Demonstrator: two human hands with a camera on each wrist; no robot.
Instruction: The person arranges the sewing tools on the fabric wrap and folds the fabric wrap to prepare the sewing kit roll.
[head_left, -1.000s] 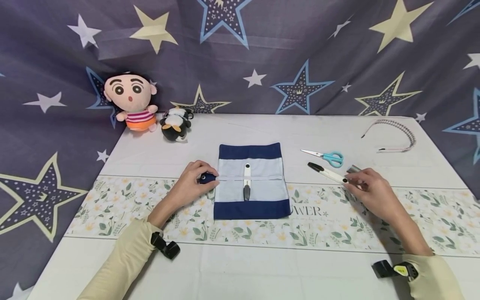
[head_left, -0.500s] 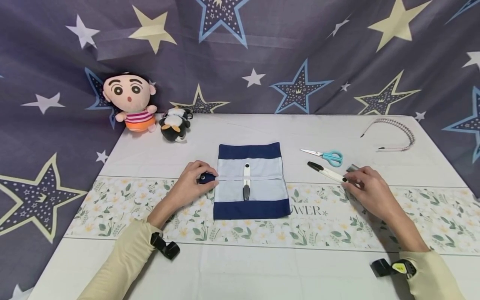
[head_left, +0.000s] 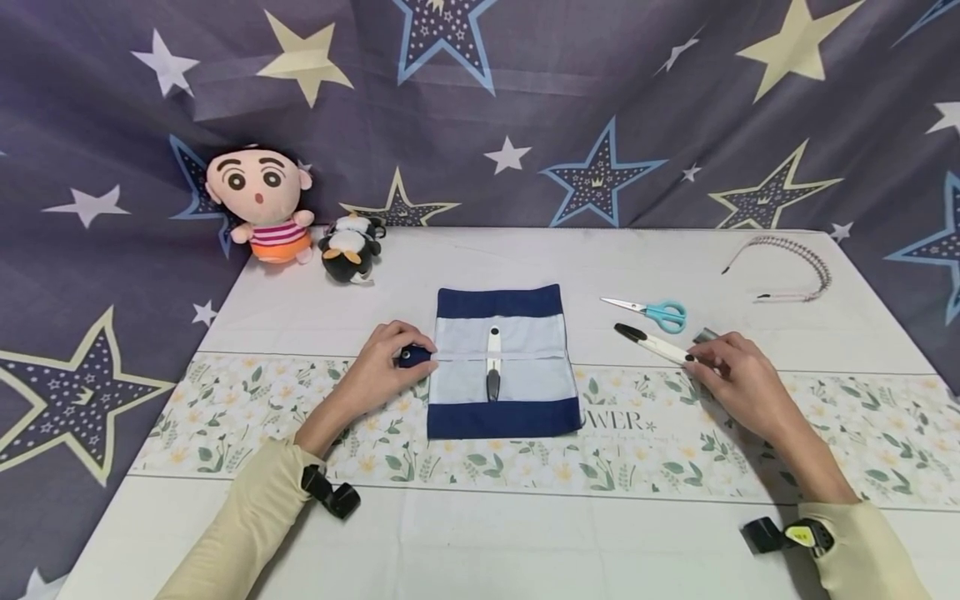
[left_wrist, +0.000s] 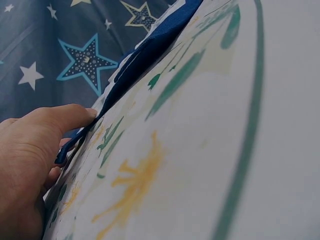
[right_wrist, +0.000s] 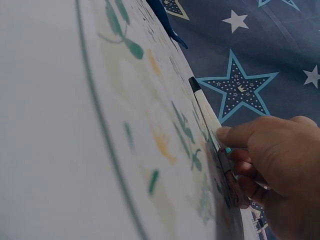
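Note:
A navy-edged cloth case (head_left: pixel 503 421) with pale blue inner panels lies unfolded at the table's middle. One white marker with a black cap (head_left: pixel 494 354) lies upright along its centre. My left hand (head_left: pixel 386 367) pinches the navy tab with a round snap (head_left: pixel 415 356) at the case's left edge; the left wrist view shows the thumb over the navy cloth (left_wrist: pixel 135 65). My right hand (head_left: pixel 742 379) holds the near end of a second white marker (head_left: pixel 660 346), its black cap pointing left and away. A grey cylindrical thing (head_left: pixel 706 336) shows behind these fingers, mostly hidden.
Blue-handled scissors (head_left: pixel 663 316) lie just behind the second marker. A headband (head_left: pixel 813 267) is at the back right. A plush doll (head_left: pixel 262 200) and a small penguin plush (head_left: pixel 350 248) sit at the back left. A floral strip (head_left: pixel 300 400) crosses the white table.

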